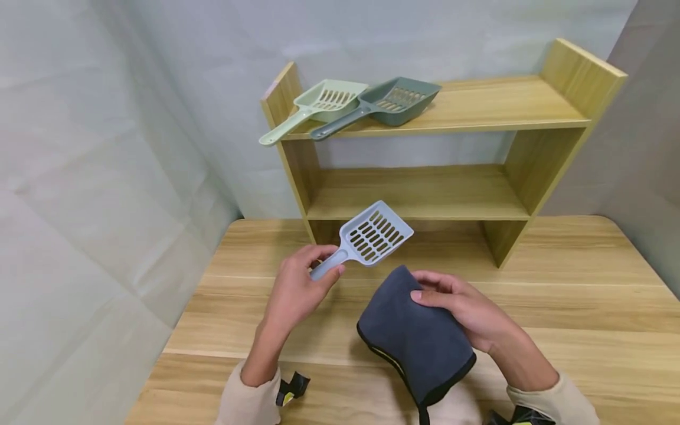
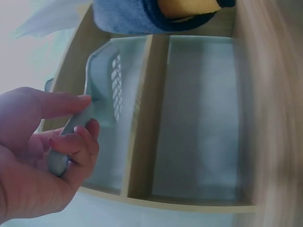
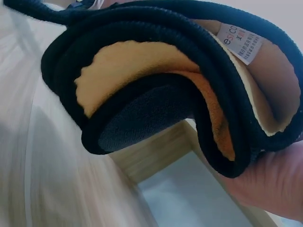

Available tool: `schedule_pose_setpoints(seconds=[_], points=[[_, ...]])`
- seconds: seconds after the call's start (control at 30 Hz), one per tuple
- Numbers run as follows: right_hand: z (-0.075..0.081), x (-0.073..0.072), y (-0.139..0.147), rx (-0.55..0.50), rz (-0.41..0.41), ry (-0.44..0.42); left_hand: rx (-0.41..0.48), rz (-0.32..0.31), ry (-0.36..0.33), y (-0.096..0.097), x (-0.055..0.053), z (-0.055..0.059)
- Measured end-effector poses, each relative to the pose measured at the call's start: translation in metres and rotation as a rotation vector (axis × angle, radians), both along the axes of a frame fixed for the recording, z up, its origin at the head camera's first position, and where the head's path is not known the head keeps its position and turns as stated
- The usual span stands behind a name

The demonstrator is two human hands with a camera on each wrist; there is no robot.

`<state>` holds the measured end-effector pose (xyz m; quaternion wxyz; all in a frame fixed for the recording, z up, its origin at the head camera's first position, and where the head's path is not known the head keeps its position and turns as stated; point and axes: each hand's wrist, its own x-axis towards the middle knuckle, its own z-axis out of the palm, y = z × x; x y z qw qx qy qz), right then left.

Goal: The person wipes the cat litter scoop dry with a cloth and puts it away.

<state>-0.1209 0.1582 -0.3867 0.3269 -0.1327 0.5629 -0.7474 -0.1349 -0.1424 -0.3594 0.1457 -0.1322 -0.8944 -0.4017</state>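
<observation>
A pale blue-grey slotted litter scoop [image 1: 366, 236] is held above the table by its handle, pinched between the thumb and fingers of my left hand [image 1: 297, 289]. Its basket points up and to the right, in front of the shelf. My right hand [image 1: 467, 307] grips a folded dark grey cloth [image 1: 414, 333] with black edging, thumb on top and fingers behind. From the right wrist view, the cloth [image 3: 147, 113] shows rolled layers with a yellow-orange inner side and a white label [image 3: 240, 43]. Scoop and cloth are close but apart.
A wooden shelf [image 1: 419, 209] stands at the back of the wood-grain table [image 1: 600, 330]. On its top board lie a light green scoop [image 1: 303, 115] and a dark grey-green scoop [image 1: 372, 108], handles jutting over the front edge. Pale sheeting [image 1: 106, 177] hangs around the table.
</observation>
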Motion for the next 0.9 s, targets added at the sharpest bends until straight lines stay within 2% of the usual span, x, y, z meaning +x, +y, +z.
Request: schedule_pose_setpoints(seconds=[0.37, 0.63, 0.9], points=[[-0.005, 0.008, 0.035, -0.029, -0.05, -0.009, -0.019, 0.019, -0.017, 0.007, 0.012, 0.014], [-0.01, 0.015, 0.056, -0.038, -0.089, -0.058, -0.055, -0.005, 0.006, 0.014, 0.017, 0.042], [-0.013, 0.02, 0.063, -0.082, -0.107, -0.081, -0.084, -0.029, 0.087, 0.021, 0.02, 0.068]])
